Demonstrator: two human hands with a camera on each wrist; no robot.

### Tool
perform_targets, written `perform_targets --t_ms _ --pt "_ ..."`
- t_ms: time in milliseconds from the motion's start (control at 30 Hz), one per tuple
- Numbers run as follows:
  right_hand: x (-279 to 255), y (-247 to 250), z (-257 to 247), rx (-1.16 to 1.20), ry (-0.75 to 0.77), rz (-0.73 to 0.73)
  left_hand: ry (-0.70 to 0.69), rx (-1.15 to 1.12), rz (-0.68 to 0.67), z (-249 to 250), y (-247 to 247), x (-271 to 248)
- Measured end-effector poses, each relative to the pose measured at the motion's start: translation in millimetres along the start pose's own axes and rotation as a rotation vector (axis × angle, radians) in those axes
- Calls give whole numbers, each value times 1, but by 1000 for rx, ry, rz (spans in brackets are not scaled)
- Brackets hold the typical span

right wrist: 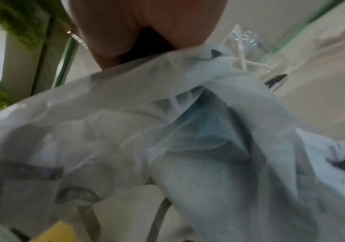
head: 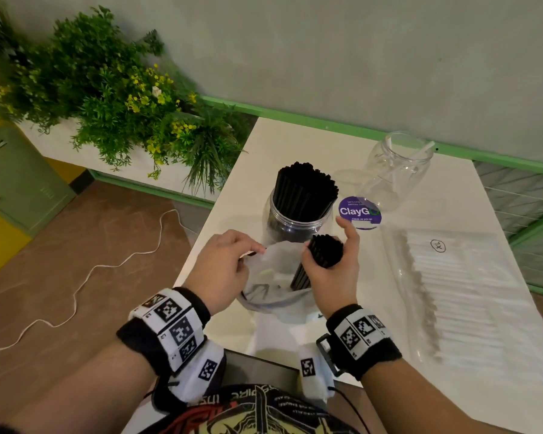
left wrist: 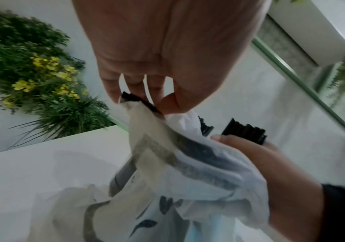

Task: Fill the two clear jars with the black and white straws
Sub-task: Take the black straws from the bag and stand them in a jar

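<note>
**Pulling a bundle of black straws out of a thin plastic bag**

Your right hand (head: 333, 270) is wrapped around a bundle of black straws (head: 322, 258), fingers curled round its upper end; the lower end of the bundle stands inside a thin white plastic bag (head: 273, 277) at the near edge of the white tabletop (head: 295, 142). Your left hand (head: 223, 267) pinches the bag's rim between thumb and fingers (left wrist: 113, 91), holding its mouth apart beside the bundle. In the left wrist view a few black straw ends also show at that pinch, though blur makes it unclear whether you hold them too.

Just behind the bag stands the first clear jar (head: 295, 220), upright and packed with black straws (head: 304, 189) that rise well above its rim. Farther back and to the right stands the second clear jar (head: 395, 170), upright, with only a couple of white straws (head: 420, 151) leaning inside. A round purple sticker (head: 359, 212) lies on the tabletop between the two jars. To your right, a clear packet of white straws (head: 458, 292) lies flat on the tabletop, well apart from both hands.

Beyond the tabletop's left edge is a planter of green foliage with yellow flowers (head: 113, 89), and a white cord (head: 107, 264) trails across the brown floor.
</note>
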State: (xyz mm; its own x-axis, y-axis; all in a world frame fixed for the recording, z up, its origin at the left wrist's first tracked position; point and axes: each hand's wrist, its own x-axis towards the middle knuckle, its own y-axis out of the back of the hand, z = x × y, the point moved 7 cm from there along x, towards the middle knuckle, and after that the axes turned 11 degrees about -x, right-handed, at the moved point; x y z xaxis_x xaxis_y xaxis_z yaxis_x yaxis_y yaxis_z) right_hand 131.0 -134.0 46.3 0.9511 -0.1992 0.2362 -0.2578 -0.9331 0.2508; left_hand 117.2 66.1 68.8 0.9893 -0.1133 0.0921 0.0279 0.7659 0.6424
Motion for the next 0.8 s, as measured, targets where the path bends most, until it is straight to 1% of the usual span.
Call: perform_targets --t_ms 33,100,133,167,200,233,300,333,400,467,533,600,700,800 --pt "0 1 4 30 -19 23 -48 70 37 9 1 -1" --pt "-2 2 10 73 -40 35 -200 148 107 32 5 -5" --pt "-3 1 15 83 -56 27 -277 158 105 43 4 -8" --pt "-5 -1 20 91 -79 17 -344 176 71 51 -2 -10" --pt "-6 -2 26 94 -109 6 -386 214 9 55 -11 -13" --pt "-7 -4 33 97 -143 -9 -398 271 -65 55 -23 -14" --pt "-8 -7 46 86 -204 -53 -353 375 -183 38 -45 -17" --pt "-8 -8 53 78 -232 -71 -303 400 -213 26 -53 -17" --pt "-8 -8 63 76 -275 -98 -199 395 -252 3 -67 -20" --pt "-8 -9 71 65 -310 -124 -132 380 -333 -14 -81 -22" --pt "-9 -14 76 52 -339 -164 -55 404 -429 -32 -92 -23" --pt "-12 -20 83 29 -372 -217 32 451 -494 -54 -101 -25" --pt "-16 -29 91 1 -433 -312 165 469 -534 -81 -109 -30" --pt "-13 -32 91 -64 -431 -386 255 452 -507 -96 -112 -35"
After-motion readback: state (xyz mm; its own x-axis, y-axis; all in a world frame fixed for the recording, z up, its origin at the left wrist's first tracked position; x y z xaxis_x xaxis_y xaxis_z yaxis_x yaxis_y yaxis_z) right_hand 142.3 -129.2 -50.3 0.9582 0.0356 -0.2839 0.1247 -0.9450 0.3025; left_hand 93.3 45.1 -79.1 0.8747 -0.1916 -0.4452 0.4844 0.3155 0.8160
